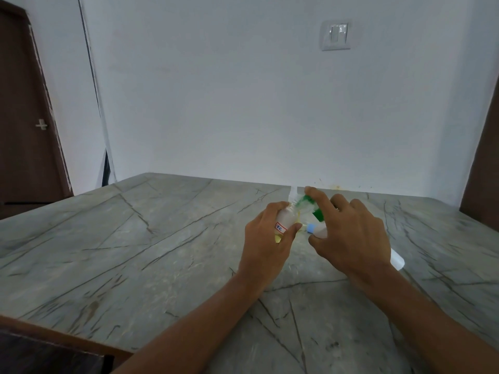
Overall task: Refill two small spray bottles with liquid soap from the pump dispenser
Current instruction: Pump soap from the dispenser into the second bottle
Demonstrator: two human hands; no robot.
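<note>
Beneath the right hand [351,233] lies a blue-capped bottle [318,231].

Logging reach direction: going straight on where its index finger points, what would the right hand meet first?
The right hand would meet the green-and-white pump dispenser first; its fingertip looks about on it, though depth is unclear.

Left grip [266,230] curled — right grip [348,233] splayed, forward.
</note>
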